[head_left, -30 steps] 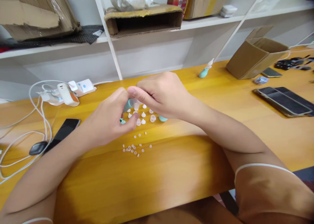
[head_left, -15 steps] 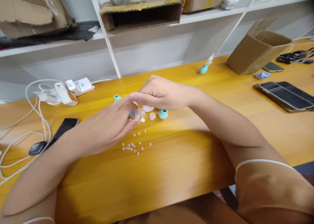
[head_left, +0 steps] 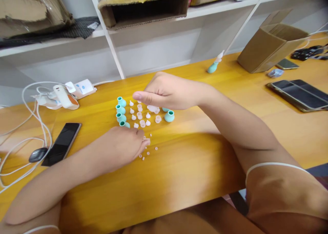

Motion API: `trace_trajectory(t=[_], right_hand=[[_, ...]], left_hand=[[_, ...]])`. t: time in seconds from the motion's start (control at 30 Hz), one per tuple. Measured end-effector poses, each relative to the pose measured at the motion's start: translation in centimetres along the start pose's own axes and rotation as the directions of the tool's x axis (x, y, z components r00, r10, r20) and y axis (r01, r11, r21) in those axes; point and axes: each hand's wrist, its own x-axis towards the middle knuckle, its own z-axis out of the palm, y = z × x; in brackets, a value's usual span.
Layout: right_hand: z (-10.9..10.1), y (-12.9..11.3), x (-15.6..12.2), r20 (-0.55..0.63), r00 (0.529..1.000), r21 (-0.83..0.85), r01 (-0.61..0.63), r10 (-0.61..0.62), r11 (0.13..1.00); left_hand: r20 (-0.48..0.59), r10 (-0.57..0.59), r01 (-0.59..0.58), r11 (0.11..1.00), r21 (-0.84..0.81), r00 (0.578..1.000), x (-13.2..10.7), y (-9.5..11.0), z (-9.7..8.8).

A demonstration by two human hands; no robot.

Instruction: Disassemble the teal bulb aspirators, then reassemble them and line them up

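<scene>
My left hand (head_left: pixel 128 143) is low over the table, its fingers bent down and closed together among small pale rings (head_left: pixel 148 153). Whatever its fingertips pinch, if anything, is hidden. Above the rows of parts hovers my right hand (head_left: pixel 165 92), fingers curled in and thumb pointing left; its palm side is out of sight. Between the hands stand several clear plastic collars (head_left: pixel 139 115) and small white nozzle-like tips (head_left: pixel 133 117). Several teal squeeze bulbs (head_left: pixel 120 109) line up on the left, and another teal bulb (head_left: pixel 169 116) sits below my right hand.
An assembled teal bulb with a pale tip (head_left: pixel 212 67) lies at the back. An open cardboard box (head_left: pixel 271 46) and dark phones or tablets (head_left: pixel 299 94) are to the right. White cables, a charger (head_left: pixel 85 87), a black phone (head_left: pixel 63 141) and a mouse (head_left: pixel 38 154) lie left.
My left hand has left my right hand and moved down toward me to the small rings, uncovering the rows of bulbs and parts. The right hand stays nearly in place, curled.
</scene>
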Motion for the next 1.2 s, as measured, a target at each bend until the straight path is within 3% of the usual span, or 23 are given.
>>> trace_trajectory(t=[0.27,0.4,0.57,0.7,0.83,0.87,0.93,1.0,1.03,1.1,1.2], right_hand=[[0.0,0.0,0.0,0.002,1.0,-0.058,-0.022,0.022,0.998],[0.2,0.0,0.1,0.023,0.998,-0.079,-0.051,0.053,0.996],[0.4,0.1,0.2,0.057,0.997,-0.104,-0.05,0.056,0.993],[0.5,0.1,0.2,0.065,0.996,-0.124,-0.056,0.065,0.991],[0.4,-0.4,0.2,-0.037,0.992,-0.159,-0.124,0.12,0.98],[0.5,-0.5,0.3,-0.072,0.988,-0.159,-0.146,0.136,0.976],[0.5,-0.8,0.4,-0.128,0.98,-0.138,-0.17,0.153,0.976],[0.7,-1.0,0.5,-0.166,0.975,-0.095,-0.167,0.15,0.981],[0.9,-1.0,0.5,-0.18,0.974,-0.069,-0.154,0.139,0.986],[1.3,-1.1,0.6,-0.205,0.972,-0.017,-0.118,0.112,0.993],[2.1,-1.4,0.7,-0.224,0.971,0.046,-0.074,0.082,0.996]], left_hand=[[-0.062,0.029,-0.031,0.999,-0.036,0.998,0.5,0.4,1.8],[-0.027,-0.034,0.035,0.998,0.046,0.999,0.9,0.4,2.4],[0.025,-0.02,0.017,0.995,0.1,0.999,1.0,0.1,3.3],[-0.003,-0.011,0.011,1.0,0.025,1.0,0.1,-1.1,1.8],[0.054,-0.064,0.067,0.996,-0.064,0.997,-1.8,-3.3,-2.3],[0.016,-0.063,0.064,0.995,-0.077,0.998,-2.3,-3.8,-3.5],[-0.2,-0.028,0.02,0.999,-0.042,0.979,-3.2,-4.2,-5.5],[-0.49,-0.07,0.077,0.997,-0.007,0.869,-3.7,-3.8,-6.8],[-0.606,-0.118,0.13,0.991,-0.025,0.786,-3.7,-3.4,-7.1],[-0.66,-0.146,0.135,0.989,-0.067,0.737,-3.4,-2.6,-7.0],[-0.65,-0.139,0.076,0.989,-0.124,0.747,-2.4,-1.6,-5.9]])
